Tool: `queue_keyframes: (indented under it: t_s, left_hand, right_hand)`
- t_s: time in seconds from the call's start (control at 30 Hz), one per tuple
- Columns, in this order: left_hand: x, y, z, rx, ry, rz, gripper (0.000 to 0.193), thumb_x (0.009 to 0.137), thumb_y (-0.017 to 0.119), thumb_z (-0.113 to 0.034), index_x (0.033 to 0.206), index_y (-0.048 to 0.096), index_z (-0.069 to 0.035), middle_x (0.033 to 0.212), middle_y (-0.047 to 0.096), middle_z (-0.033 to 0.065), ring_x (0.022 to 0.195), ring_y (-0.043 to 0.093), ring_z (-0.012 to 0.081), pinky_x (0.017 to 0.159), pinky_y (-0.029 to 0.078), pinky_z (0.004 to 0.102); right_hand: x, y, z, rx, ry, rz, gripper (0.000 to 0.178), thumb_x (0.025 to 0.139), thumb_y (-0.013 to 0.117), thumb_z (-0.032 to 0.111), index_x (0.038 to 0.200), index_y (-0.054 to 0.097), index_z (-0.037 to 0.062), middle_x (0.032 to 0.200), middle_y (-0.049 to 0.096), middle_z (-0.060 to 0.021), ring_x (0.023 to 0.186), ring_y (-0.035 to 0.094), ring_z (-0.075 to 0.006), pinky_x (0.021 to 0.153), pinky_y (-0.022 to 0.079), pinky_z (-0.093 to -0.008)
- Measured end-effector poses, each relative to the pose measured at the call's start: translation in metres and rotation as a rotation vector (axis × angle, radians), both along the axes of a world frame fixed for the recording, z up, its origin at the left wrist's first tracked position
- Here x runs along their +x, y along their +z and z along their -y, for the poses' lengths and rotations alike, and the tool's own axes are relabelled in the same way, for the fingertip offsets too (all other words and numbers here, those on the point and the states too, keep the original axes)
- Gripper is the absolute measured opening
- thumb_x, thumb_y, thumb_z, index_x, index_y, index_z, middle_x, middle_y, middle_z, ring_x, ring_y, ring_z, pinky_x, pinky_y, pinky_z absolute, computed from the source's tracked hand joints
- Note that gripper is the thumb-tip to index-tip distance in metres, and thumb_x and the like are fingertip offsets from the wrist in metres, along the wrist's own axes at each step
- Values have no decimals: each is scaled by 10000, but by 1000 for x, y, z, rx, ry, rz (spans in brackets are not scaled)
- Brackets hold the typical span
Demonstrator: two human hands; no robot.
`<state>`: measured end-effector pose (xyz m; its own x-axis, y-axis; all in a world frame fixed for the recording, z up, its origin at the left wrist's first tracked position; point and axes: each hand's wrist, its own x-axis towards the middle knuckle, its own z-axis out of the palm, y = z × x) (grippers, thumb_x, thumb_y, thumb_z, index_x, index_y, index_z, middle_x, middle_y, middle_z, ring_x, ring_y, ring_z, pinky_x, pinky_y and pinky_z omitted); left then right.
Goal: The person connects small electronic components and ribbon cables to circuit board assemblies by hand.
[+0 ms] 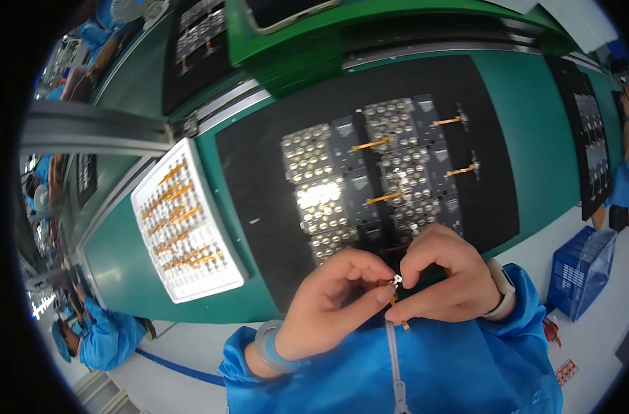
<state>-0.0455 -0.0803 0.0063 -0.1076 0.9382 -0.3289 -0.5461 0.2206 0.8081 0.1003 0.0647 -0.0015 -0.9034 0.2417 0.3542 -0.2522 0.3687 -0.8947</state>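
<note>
In front of my chest, a small orange flex cable with a white and metallic end piece (396,281) is held between both hands. My left hand (332,297) is closed, pinching the end piece between thumb and fingertips. My right hand (449,276) is closed too; its thumb presses by the orange tail and its index finger is close to the white end. Just beyond my hands, dark circuit boards with rows of round silver parts (309,153) lie on a black mat (259,200). Several boards have orange flex cables attached. My fingers hide the nearest boards.
A white tray (226,274) of orange flex cables stands left on the green bench (535,159). A metal post (93,131) rises beyond it. A green raised shelf (287,58) runs along the back. Right are another board mat and a blue box (582,272). Other people sit nearby.
</note>
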Motion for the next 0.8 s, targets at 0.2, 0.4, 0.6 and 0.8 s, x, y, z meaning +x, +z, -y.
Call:
queue_keyframes:
  t_s: [0.2, 0.4, 0.6, 0.8]
  left_hand:
    - [1, 13, -29, 525, -56, -1035, 210, 637, 804, -129, 822, 713, -90, 875, 596, 32, 753, 530, 183, 645, 384, 279]
    - [13, 15, -34, 399, -190, -1135, 235, 601, 786, -170, 835, 759, -188, 875, 594, -44, 776, 447, 172, 674, 360, 294]
    - [24, 9, -41, 528, -156, -1558, 244, 590, 758, -138, 828, 713, -110, 861, 589, -10, 776, 481, 172, 678, 387, 305]
    - [34, 7, -47, 516, -223, -1771, 223, 601, 727, -128, 811, 685, -67, 899, 597, 30, 829, 515, 190, 749, 443, 318]
  right_hand:
    - [30, -8, -14, 2, -38, 2, 51, 785, 702, 162, 817, 718, 125, 977, 654, -38, 918, 583, -220, 768, 385, -352]
    - [39, -16, -14, -6, -9, 35, 82, 792, 709, 165, 823, 691, 91, 879, 661, -15, 851, 589, -201, 821, 367, -393]
    - [51, -9, -14, 153, -226, 163, 165, 734, 723, 126, 877, 653, 83, 826, 612, 0, 802, 569, -191, 823, 390, -392]
    - [62, -9, -25, 302, -237, 169, 145, 719, 726, 120, 850, 670, 97, 822, 605, -3, 774, 562, -183, 816, 407, -394]
